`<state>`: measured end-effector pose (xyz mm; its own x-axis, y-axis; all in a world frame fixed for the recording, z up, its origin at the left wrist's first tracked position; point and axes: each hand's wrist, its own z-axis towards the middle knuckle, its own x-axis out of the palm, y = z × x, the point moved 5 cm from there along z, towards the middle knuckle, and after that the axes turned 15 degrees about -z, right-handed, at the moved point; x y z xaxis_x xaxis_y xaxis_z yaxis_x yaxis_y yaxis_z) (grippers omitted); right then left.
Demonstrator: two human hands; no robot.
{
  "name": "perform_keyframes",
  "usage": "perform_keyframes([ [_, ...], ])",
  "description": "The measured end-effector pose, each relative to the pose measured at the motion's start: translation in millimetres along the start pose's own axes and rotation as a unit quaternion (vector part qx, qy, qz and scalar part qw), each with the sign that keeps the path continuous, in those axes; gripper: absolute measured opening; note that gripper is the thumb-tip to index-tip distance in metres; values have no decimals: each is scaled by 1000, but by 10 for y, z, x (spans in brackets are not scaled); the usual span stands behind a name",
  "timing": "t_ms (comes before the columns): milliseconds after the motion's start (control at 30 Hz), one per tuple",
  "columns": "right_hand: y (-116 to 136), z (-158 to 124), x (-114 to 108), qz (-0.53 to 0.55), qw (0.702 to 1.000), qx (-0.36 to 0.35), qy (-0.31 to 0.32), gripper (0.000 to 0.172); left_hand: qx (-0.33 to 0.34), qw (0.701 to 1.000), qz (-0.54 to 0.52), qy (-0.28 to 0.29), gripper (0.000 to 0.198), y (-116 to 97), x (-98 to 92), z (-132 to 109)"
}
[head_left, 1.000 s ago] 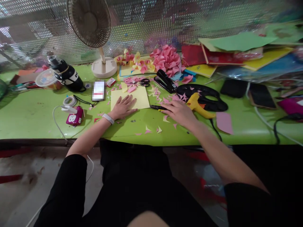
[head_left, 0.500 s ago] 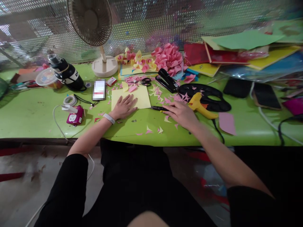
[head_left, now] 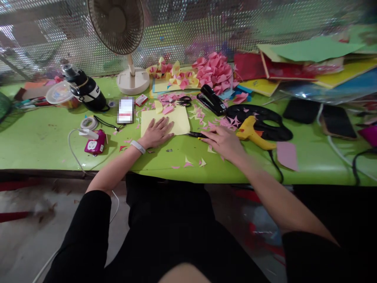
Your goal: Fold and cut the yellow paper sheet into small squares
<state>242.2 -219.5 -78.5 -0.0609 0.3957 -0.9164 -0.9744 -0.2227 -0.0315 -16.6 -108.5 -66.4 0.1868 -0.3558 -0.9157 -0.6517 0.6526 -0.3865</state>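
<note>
My left hand (head_left: 156, 132) lies flat with fingers spread on the near edge of a yellow paper sheet (head_left: 175, 116) on the green table (head_left: 38, 141). My right hand (head_left: 225, 140) rests palm down on the table, its fingertips touching a small black and yellow cutter (head_left: 196, 135) that lies just right of the sheet. Pink and yellow paper scraps (head_left: 203, 122) are scattered around both hands.
A yellow glue gun (head_left: 253, 133) and a black stapler (head_left: 212, 100) lie right of the sheet, black scissors (head_left: 182, 101) behind it. A fan (head_left: 129, 43), black bottle (head_left: 85, 90), tape roll (head_left: 88, 123) and pink power socket (head_left: 94, 144) stand left. Paper flowers (head_left: 215, 70), coloured card stacks (head_left: 309, 63) and phones (head_left: 335, 121) are at the back right.
The view has drifted slightly. My right hand has edged left toward the cutter. My left hand stays flat on the yellow sheet.
</note>
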Motion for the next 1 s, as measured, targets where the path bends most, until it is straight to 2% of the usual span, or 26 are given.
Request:
perform_keyframes([
  [300, 36, -62, -18, 13, 1000, -4, 8, 34, 8, 1000, 0, -4, 72, 4, 20, -3],
  [500, 185, 22, -3, 3, 1000, -15, 14, 34, 3, 1000, -13, -7, 71, 21, 34, 9],
  [1000, 366, 78, -28, 5, 999, -38, 37, 36, 9, 1000, -16, -11, 66, 28, 81, 17],
])
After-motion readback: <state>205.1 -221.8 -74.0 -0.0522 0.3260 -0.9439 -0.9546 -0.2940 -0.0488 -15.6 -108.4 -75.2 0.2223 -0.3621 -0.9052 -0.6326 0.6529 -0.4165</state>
